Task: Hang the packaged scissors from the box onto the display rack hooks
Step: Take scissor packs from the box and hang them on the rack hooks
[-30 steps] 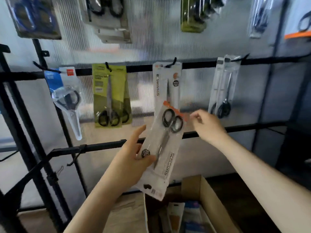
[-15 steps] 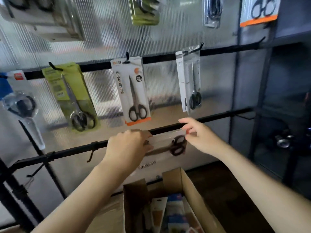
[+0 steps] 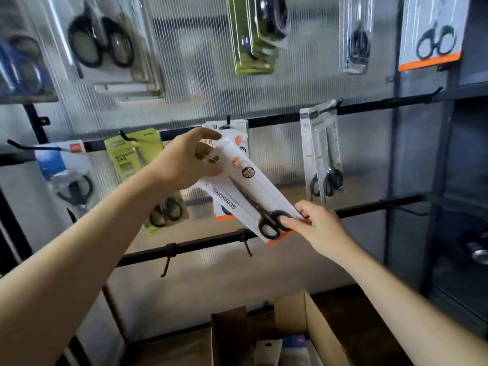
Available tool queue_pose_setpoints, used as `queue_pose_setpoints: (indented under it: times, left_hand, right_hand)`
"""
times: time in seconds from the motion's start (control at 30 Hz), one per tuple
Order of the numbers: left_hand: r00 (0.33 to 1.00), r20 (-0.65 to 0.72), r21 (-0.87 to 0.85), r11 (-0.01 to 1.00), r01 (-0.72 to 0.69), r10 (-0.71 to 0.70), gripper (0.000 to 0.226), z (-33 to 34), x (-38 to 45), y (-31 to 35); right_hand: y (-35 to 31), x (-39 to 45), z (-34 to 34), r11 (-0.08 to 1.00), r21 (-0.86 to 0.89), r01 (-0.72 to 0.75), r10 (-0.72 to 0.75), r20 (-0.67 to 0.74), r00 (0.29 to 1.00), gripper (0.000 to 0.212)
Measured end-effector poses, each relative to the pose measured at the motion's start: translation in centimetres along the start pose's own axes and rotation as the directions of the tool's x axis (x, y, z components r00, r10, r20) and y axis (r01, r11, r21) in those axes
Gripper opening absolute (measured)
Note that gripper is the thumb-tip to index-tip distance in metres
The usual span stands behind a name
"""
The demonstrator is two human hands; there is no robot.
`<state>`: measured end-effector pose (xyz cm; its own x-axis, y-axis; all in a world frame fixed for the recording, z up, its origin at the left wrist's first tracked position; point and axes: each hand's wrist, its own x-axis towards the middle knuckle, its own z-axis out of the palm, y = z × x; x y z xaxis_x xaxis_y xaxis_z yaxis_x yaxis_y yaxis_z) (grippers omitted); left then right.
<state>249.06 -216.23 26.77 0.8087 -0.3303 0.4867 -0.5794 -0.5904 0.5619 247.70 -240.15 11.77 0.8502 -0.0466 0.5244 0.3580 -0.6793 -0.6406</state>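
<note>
Two hands gripping white scissors pack [image 3: 239,191], left hand [image 3: 184,165] top, right hand [image 3: 317,228] orange-edged bottom, tilted

A scissors pack [image 3: 245,191] is held tilted in front of the display rack [image 3: 369,108], its upper end in the left hand [image 3: 184,162], its lower end in the right hand [image 3: 314,225]. Directly behind it, another pack [image 3: 237,128] hangs from a hook [image 3: 227,122] on the middle rail. Left of that hangs a second pack [image 3: 134,157], right of it a third [image 3: 323,154]. A cardboard box [image 3: 311,328] sits below, between the forearms, with more packs inside.
</note>
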Motion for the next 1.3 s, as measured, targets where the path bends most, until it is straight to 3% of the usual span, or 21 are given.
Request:
queue_pose_setpoints:
  times: [0.17, 0.23, 0.3, 0.37, 0.47, 0.7, 0.93, 1.3]
  left_hand:
    - [0.998, 0.062, 0.164, 0.986, -0.029, 0.020, 0.026, -1.7, 2.7, -0.1]
    - [0.996, 0.007, 0.153, 0.985, -0.084, 0.084, 0.028, -1.6, 3.7, 0.5]
    - [0.980, -0.063, 0.240, 0.956, -0.171, 0.191, 0.026, -1.4, 4.3, 1.8]
    - [0.947, -0.131, 0.394, 0.892, -0.221, 0.292, 0.031, -1.6, 4.8, 3.2]
    - [0.913, -0.168, 0.458, 0.849, -0.263, 0.373, 0.031, -1.4, 5.5, 4.0]
    - [0.927, -0.228, 0.285, 0.931, -0.228, 0.297, 0.025, -0.7, 6.7, 3.1]
    - [0.941, -0.320, -0.051, 0.990, -0.133, 0.110, 0.027, -0.6, 7.4, 2.0]
    - [0.940, -0.335, -0.024, 0.997, -0.080, 0.067, 0.029, 0.9, 8.6, -0.3]
  right_hand:
    - [-0.3, 0.2, -0.1, 1.000, -0.015, -0.003, 0.003, -0.051, 0.999, 0.035]
    - [-0.5, 0.4, 0.1, 1.000, 0.025, 0.006, -0.004, -0.100, 0.995, 0.038]
    - [-0.7, 0.6, 0.1, 0.998, 0.054, -0.012, 0.018, -0.101, 0.995, 0.026]
    - [-0.8, 0.6, 0.1, 0.999, 0.000, -0.054, 0.054, -0.060, 0.997, 0.027]
    - [-0.3, 0.2, 0.3, 0.994, -0.096, -0.053, 0.051, -0.024, 0.998, 0.031]
    - [1.0, -1.2, 1.4, 0.982, -0.186, -0.040, 0.070, 0.156, 0.985, 0.025]
    - [2.0, -2.3, 2.3, 0.966, -0.256, -0.016, 0.092, 0.288, 0.953, 0.022]
    - [3.6, -3.6, 3.4, 0.942, -0.334, 0.015, 0.111, 0.357, 0.928, 0.025]
